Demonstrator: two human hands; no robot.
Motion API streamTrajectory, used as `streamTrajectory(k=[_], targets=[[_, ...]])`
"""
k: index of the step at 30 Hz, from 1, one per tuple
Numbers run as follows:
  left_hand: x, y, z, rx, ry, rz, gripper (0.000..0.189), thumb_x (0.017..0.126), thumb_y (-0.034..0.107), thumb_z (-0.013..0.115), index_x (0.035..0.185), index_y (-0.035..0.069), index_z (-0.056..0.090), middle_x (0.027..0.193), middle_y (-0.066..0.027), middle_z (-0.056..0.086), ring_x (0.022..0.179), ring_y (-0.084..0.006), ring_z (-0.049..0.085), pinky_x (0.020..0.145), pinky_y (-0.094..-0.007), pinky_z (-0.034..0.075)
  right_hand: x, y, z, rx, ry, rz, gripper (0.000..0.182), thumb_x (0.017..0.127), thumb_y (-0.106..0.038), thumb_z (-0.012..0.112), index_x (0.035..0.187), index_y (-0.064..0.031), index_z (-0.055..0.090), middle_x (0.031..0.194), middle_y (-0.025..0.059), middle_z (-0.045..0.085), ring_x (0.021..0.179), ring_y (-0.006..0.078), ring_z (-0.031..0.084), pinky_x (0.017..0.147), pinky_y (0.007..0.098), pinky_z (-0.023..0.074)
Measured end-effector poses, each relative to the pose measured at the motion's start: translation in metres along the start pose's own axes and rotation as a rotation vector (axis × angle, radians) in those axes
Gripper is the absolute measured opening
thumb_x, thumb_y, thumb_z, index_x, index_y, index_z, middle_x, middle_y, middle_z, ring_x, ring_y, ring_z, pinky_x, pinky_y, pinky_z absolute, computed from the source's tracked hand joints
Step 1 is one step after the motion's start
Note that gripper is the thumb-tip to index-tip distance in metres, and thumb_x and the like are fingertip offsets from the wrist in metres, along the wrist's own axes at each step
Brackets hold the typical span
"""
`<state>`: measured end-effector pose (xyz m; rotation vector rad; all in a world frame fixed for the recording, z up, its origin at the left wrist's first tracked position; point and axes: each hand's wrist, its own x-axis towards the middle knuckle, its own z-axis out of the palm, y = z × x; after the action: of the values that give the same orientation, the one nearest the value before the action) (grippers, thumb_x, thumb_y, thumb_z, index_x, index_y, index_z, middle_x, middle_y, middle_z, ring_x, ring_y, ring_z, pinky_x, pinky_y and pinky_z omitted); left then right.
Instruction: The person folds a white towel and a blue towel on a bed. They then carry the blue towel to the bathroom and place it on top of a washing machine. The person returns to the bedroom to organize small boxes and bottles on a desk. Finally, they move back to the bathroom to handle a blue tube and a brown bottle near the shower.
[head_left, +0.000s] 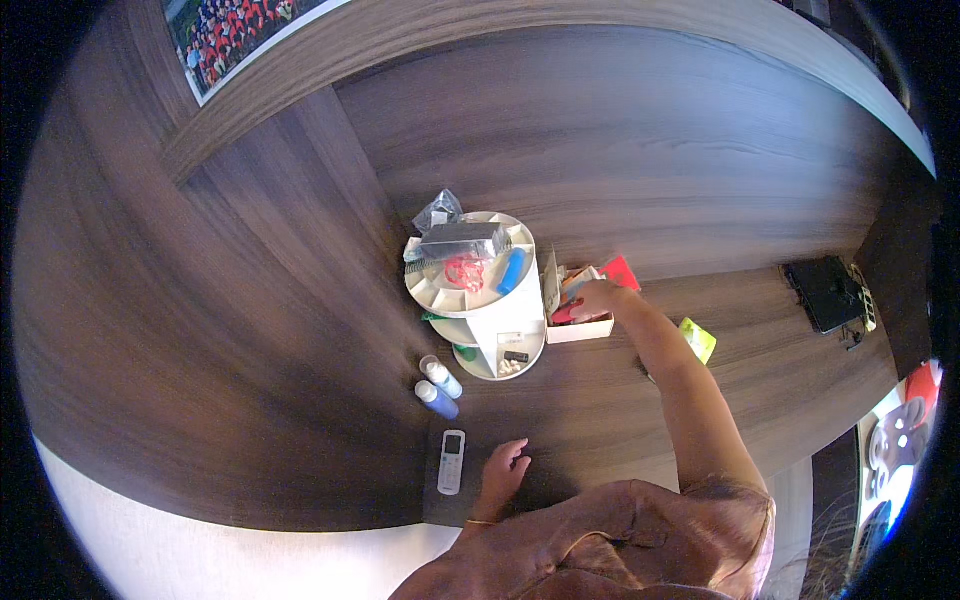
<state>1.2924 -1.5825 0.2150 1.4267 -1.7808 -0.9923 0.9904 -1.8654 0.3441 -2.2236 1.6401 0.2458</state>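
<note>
My right hand (596, 298) reaches into a small open box (581, 331) packed with papers and small items. Its fingertips are at a red item (568, 310) in the box. Whether they grip it cannot be told. Another red piece (620, 273) sticks out at the box's far right corner. My left hand (508, 471) rests low over the desk near its front edge, empty, with thumb and fingers apart. A white remote control (451, 463) lies just left of it.
A white tiered round organizer (487, 330) stands against the box's left side. On its top are a clear plastic case (463, 241) and a blue item (511, 271). Two small bottles (439, 403) are nearby. A yellow-green packet (698, 341) and a black device (825, 294) lie rightward.
</note>
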Motion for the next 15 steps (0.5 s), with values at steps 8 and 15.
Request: streamTrajectory(k=[8,15], targets=[[0.000,0.021,0.003,-0.025,-0.006,0.036,0.036,0.084,0.015,0.062,0.119,0.007,0.059,0.116,-0.0132,0.061,0.099,-0.0270,0.062,0.085,-0.0355,0.049,0.021,-0.020,0.052,-0.634,0.520,-0.084,0.026,0.081,-0.023,0.059,0.088,0.0002,0.069,0.104,0.0164,0.063,0.100,0.0289,0.060,0.077,0.0401,0.0510],[0.005,0.030,0.008,-0.028,-0.005,0.133,0.035,0.085,0.015,0.063,0.119,0.007,0.058,0.115,-0.0135,0.060,0.098,-0.0274,0.062,0.086,-0.0358,0.050,0.000,-0.043,0.085,-0.581,0.590,-0.094,0.022,0.079,-0.016,0.056,0.094,-0.0051,0.068,0.100,0.0084,0.058,0.098,0.0233,0.055,0.087,0.0394,0.0459]])
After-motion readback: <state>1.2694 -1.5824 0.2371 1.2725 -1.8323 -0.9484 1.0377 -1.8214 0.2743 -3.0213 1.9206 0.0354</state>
